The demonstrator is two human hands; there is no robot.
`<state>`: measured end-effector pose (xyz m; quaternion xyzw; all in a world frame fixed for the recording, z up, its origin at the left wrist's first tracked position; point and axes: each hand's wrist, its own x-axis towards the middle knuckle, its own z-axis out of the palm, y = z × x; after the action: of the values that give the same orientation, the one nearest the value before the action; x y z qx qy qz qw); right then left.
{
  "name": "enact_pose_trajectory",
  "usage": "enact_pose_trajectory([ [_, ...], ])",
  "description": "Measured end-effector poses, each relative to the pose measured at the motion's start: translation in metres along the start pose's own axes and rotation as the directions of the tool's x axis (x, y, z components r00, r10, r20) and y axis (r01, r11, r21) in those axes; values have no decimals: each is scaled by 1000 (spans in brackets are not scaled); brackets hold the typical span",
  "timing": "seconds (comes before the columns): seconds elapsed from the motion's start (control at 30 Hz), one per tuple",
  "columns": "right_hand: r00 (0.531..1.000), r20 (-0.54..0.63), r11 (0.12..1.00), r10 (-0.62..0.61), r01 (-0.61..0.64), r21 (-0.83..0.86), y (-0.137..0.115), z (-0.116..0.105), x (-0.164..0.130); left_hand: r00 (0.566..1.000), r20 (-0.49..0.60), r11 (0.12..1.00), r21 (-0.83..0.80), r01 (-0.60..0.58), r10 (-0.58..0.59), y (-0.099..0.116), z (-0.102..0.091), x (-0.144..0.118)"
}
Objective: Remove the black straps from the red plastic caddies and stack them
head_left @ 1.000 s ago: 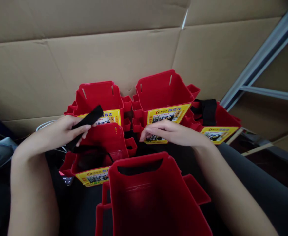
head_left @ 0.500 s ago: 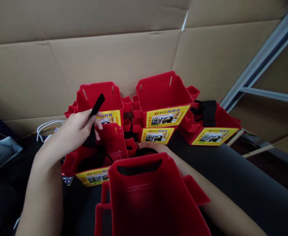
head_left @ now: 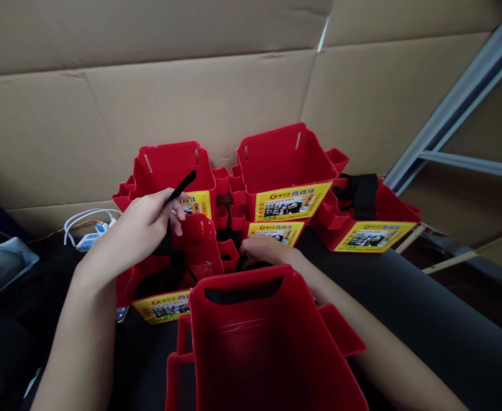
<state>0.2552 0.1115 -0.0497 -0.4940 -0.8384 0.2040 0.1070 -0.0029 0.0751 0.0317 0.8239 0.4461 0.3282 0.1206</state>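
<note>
While my left hand [head_left: 148,220] pinches a black strap [head_left: 177,191] between thumb and fingers, its free end pokes up toward the back-left bin [head_left: 169,168], and the rest runs down into the labelled bin [head_left: 177,268] under my wrist, so I judge the grip is there to keep the strap taut and clear of the rim. My right hand [head_left: 263,251] is curled just behind the near bin [head_left: 268,342], fingertips down over something dark; that bin's rim hides them, so I cannot tell whether they grip. More bins [head_left: 285,165] sit nested against the cardboard wall [head_left: 105,97], one at the right carrying its own strap [head_left: 360,194]. White cables [head_left: 88,220] lie at left.
</note>
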Motion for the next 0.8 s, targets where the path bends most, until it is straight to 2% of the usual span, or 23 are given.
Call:
enact_pose_trajectory([
  [0.1,997,-29,997,-70,69,-31,-7,-27,-12,999,-2,994,-102,47,-47,7,7,2],
  [0.17,980,-116,987,-162,160,-19,-16,-43,-23,999,4,982,-180,52,-52,15,12,2],
  [0.23,932,-253,962,-261,274,17,-28,-53,-34,999,20,974,-224,38,-34,24,19,2],
  [0.3,855,-412,926,-315,372,63,-42,-54,-42,997,71,970,-241,38,-22,32,28,2],
  [0.4,763,-581,901,-283,419,110,-58,-47,-46,973,229,952,-294,83,-14,39,41,4],
  [0.47,740,-624,908,-250,403,114,-63,-40,-45,956,294,919,-374,121,-6,40,47,4],
  [0.53,743,-625,918,-240,384,103,-63,-37,-42,960,280,865,-479,150,-11,40,49,4],
  [0.6,761,-597,930,-252,362,69,-58,-36,-39,977,206,780,-601,174,-59,37,45,4],
  [0.67,784,-569,957,-248,288,-20,-51,-38,-36,984,137,645,-743,179,-115,32,39,5],
  [0.8,823,-540,972,-177,59,-228,-33,-49,-34,991,112,262,-957,128,-77,21,26,11],
])
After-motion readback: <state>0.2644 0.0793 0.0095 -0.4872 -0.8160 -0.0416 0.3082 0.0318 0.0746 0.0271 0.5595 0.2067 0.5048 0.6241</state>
